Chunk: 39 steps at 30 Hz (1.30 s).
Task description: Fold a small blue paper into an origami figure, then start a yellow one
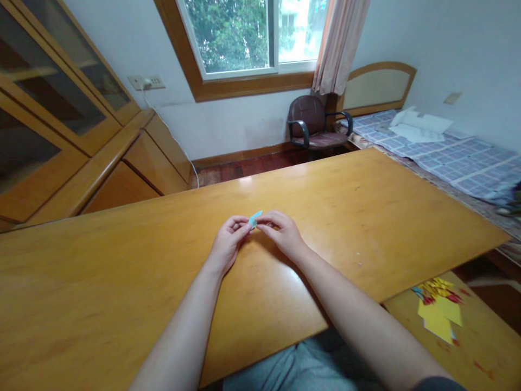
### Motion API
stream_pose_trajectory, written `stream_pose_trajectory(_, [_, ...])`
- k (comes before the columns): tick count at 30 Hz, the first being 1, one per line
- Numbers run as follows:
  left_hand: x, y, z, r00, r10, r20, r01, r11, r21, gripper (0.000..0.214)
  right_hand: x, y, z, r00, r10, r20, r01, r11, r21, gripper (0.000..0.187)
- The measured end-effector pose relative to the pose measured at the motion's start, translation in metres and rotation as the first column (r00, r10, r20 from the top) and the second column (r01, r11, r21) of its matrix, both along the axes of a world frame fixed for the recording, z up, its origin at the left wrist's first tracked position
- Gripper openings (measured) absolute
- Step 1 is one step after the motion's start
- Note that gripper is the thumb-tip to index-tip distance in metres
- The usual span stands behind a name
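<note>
A small piece of folded light-blue paper [254, 218] is held just above the wooden table [134, 271], between my two hands. My left hand [230, 239] pinches its lower left part between thumb and fingers. From the other side, my right hand [284, 232] has thumb and fingertips closed on its right edge. One pointed end of the paper sticks up to the upper right. The fingertips hide part of it, so its full shape cannot be made out.
At lower right, a lower wooden surface [484, 331] bears yellow paper sheets [439, 317] and a heap of yellow, red and blue folded pieces [437, 290]. A brown armchair [309, 117] and a bed [459, 146] stand beyond the table. Cabinets [122, 157] line the left.
</note>
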State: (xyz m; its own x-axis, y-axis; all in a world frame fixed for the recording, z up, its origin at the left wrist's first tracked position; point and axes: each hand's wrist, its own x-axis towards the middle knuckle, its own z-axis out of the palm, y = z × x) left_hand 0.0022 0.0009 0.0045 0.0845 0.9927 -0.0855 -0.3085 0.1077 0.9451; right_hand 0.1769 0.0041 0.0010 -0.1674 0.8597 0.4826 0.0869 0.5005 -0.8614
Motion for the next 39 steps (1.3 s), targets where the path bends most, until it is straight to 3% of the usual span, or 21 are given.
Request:
stream_pose_trajectory(29, [-0.0057, -0.0017, 0.0042, 0.988, -0.116, -0.103, 0.110, 0.992, -0.060, 0.029, 0.0019, 0.0024, -0.0014, 0.999, 0.043, 0.029, -0.044, 0.999, 0.029, 0.007])
stream_pose_trajectory(39, [-0.0065, -0.0022, 0.0051, 0.984, -0.145, -0.099, 0.141, 0.989, -0.053, 0.027, 0.0013, 0.0003, 0.0004, 0.993, 0.112, -0.026, -0.114, 0.990, -0.087, 0.010])
